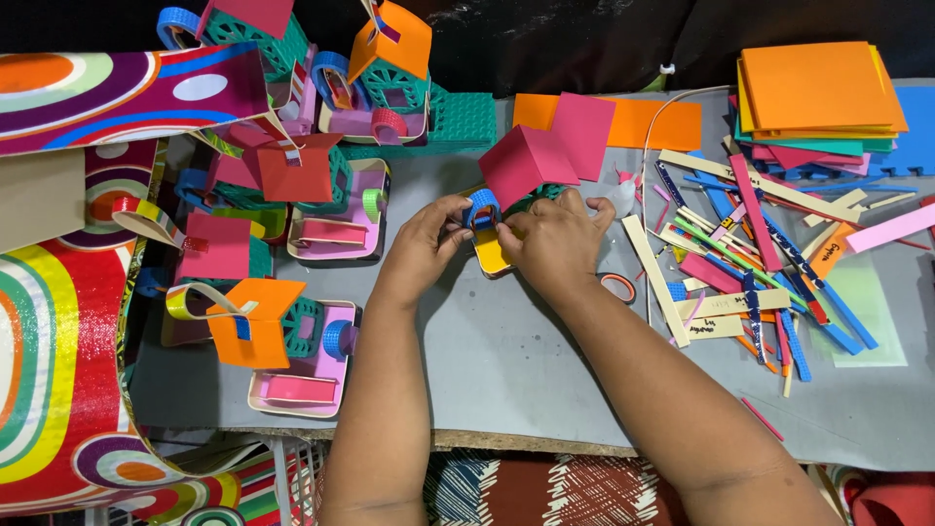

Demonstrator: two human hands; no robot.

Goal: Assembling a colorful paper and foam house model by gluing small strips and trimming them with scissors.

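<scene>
Several finished paper houses sit on the left half of the grey bench (506, 360). An orange-roofed house (261, 326) stands nearest, on a pink tray with a blue ring beside its green lattice wall. Farther back are a pink-roofed house (219, 248) and a red-roofed house (295, 173), and at the far edge another orange-roofed one (392, 44). A glossy sheet with coloured circles (54, 321) curls along the left edge.

At the middle of the bench, both hands meet on a small paper house under assembly (516, 170), which has a pink roof, green lattice walls and a yellow base. It rests on the bench just beyond the fingers. The left hand (429, 239) pinches a blue ring (482, 206) at the front of the house, thumb and fingers closed on it. The right hand (557, 239) presses against the same spot from the other side, its fingertips touching the ring and the yellow base (489, 255); its grip is closed on the model, though I cannot tell exactly which part it clamps.

Just right of the right wrist lies a small red ring (617, 286). Farther right is a scattered pile of paper strips (750, 253) in blue, pink, cream and green. At the far right corner is a stack of coloured sheets (818, 97), orange on top.
</scene>
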